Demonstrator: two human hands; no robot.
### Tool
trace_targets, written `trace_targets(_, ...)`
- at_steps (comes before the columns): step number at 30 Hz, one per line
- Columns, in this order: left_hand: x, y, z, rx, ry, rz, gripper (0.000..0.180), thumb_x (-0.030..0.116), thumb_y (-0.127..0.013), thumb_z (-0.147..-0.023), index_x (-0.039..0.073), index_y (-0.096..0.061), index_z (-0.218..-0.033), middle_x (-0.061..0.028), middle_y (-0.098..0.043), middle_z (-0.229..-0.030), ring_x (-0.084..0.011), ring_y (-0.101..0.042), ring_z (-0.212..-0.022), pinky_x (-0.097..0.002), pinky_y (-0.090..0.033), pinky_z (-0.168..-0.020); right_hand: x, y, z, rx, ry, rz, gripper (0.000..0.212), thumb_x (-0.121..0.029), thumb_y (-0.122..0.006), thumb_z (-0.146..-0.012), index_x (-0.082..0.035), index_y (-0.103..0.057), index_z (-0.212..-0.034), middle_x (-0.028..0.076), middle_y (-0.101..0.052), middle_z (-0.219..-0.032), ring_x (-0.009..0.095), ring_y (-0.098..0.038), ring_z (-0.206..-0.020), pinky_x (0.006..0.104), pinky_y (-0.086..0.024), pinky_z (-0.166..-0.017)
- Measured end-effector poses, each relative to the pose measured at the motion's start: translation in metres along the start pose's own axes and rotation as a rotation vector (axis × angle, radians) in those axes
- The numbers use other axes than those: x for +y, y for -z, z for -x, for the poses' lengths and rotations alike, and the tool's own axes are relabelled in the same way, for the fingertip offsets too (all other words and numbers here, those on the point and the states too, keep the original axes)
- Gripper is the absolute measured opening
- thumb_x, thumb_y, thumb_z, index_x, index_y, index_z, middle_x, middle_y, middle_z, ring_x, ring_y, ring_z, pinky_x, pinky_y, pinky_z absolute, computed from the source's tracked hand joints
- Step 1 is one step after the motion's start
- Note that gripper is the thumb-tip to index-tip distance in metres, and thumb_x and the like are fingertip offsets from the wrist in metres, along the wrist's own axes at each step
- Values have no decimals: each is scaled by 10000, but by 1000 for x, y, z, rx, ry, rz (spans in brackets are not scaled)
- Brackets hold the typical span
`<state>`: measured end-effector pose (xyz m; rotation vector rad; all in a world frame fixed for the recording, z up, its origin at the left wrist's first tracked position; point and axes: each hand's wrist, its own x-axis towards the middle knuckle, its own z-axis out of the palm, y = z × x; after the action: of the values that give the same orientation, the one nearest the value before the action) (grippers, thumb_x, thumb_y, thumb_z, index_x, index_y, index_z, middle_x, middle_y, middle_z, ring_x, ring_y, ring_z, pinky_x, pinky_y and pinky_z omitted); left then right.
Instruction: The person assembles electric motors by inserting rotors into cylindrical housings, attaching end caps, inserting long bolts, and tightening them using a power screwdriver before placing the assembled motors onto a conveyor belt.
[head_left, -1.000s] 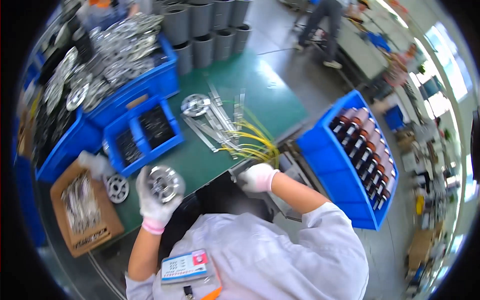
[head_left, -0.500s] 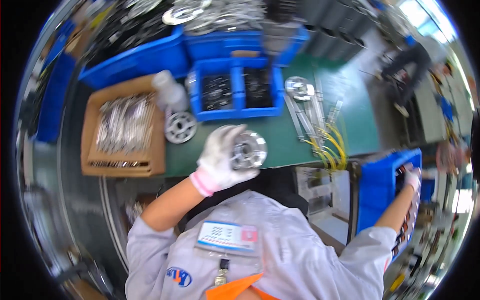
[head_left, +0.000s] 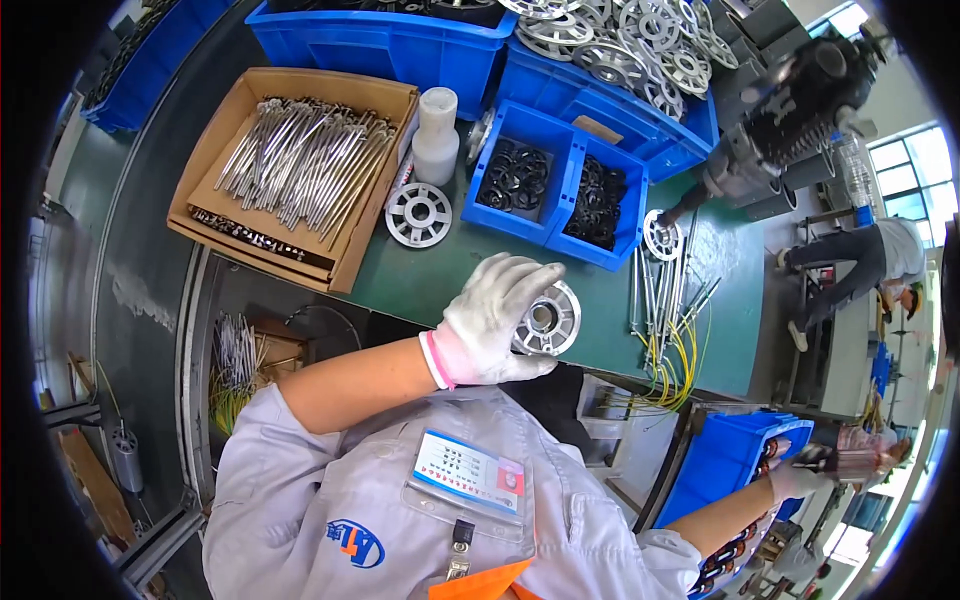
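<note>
My left hand (head_left: 490, 315), in a white glove with a pink cuff, grips a round silver metal end cover (head_left: 562, 322) by its edge, above the table's front edge. The cover has a central hole and ribs. At the far right my gloved right hand (head_left: 792, 482) is closed above a blue bin (head_left: 722, 445). A dark, shiny piece (head_left: 816, 458) shows at its fingertips, too small and blurred to name. Rows of dark and copper-coloured parts (head_left: 735, 548) lie in that bin.
On the green table (head_left: 400, 270) stand a cardboard box (head_left: 345, 275) of metal rods, a white bottle (head_left: 436, 140), another cover (head_left: 418, 214) and blue bins (head_left: 515, 222) of black rings. A dark tool (head_left: 770, 125) hangs over rods with yellow wires (head_left: 680, 365).
My right hand has come up out of the blue bin, with a dark piece at its fingers. My left hand still holds the cover. The whole view has turned and shifted.
</note>
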<state>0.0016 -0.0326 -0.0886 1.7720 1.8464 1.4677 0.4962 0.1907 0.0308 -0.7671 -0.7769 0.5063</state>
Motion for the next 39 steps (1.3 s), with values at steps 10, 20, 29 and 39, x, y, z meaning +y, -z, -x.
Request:
trace_targets(10, -5, -11, 2, 4, -5, 33, 972, 295, -781, -531, -4, -319, -1333, -169, -500, -1220, -354, -454, -1160, -465, -320, -1012, 11, -165, 216, -1124, -20, -218, 632, -447, -581, -832, -23, -377, -1254, 169, -530, -1138, 356, -523, -1091, 520, -527, -803)
trace_targets(20, -4, -17, 2, 115, 23, 54, 929, 286, -767, -537, -39, -364, -1309, -209, -519, -1190, -388, -500, -1104, -461, -372, -977, 43, -198, 331, -1558, -314, -230, 787, -108, -811, -556, -33, -396, -1221, 131, -569, -1096, 210, -582, -995, 352, -492, -852)
trace_targets(29, -6, -16, 2, 68, 67, 12, 1040, 302, -780, -496, -32, -280, -1344, -161, -523, -1166, -342, -488, -1112, -465, -310, -1020, 37, -202, 345, -1399, -543, -151, 751, -18, -801, -549, -14, -395, -1182, 161, -574, -1089, 232, -605, -933, 364, -516, -815)
trace_targets(39, -8, 5, -3, -115, 61, 118, 1147, 458, -808, -543, -45, -214, -1385, -216, -453, -1266, -375, -414, -1215, -446, -301, -1039, 56, -196, 353, -1368, -279, -293, 764, 15, -740, -581, -67, -368, -1244, 168, -571, -1020, 243, -594, -892, 371, -514, -794)
